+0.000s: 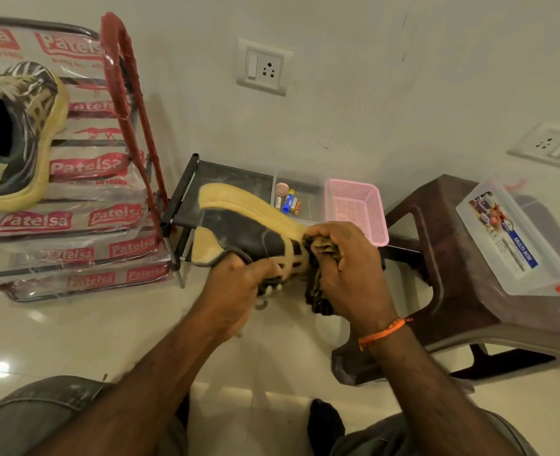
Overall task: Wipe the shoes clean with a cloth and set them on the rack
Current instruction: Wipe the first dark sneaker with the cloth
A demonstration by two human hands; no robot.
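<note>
A black shoe with a tan sole (239,225) is held on its side above the floor, sole edge turned up. My left hand (236,284) grips it at the opening, near the laces. My right hand (347,268) clutches a bunched dark patterned cloth (321,255) and presses it against the shoe's toe end. The matching shoe (22,136) lies on top of a stack of plastic-wrapped packs at the far left. A low black rack (186,195) stands against the wall behind the held shoe.
A clear tray with batteries (288,200) and a pink basket (357,209) sit on the rack's top. A brown plastic stool (453,264) carries a clear storage box (515,238) at the right. The red-handled stack of packs (74,218) fills the left.
</note>
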